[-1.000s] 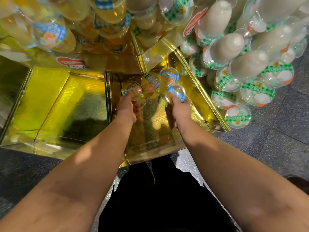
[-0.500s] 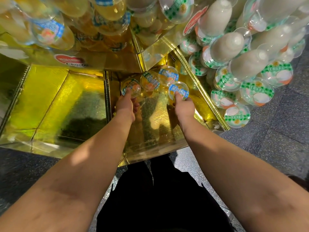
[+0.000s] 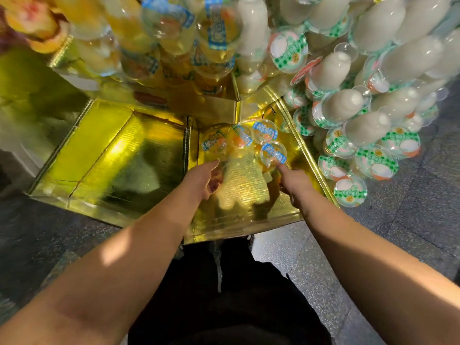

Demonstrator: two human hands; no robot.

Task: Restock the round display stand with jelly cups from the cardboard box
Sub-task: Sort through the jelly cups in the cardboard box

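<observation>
Four orange jelly cups [image 3: 240, 143] are lying in the gold stand's [image 3: 249, 220] middle compartment, the left hand [image 3: 202, 179] reaching with loosely spread fingers just short of the leftmost cup while the right hand's [image 3: 296, 181] fingertips are touching the rightmost cup [image 3: 273, 153].

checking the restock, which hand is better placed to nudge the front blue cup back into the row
Right. The right hand already has a fingertip against the front blue cup. The left hand sits further left, below the leftmost cup, its fingers apparently short of it.
</observation>
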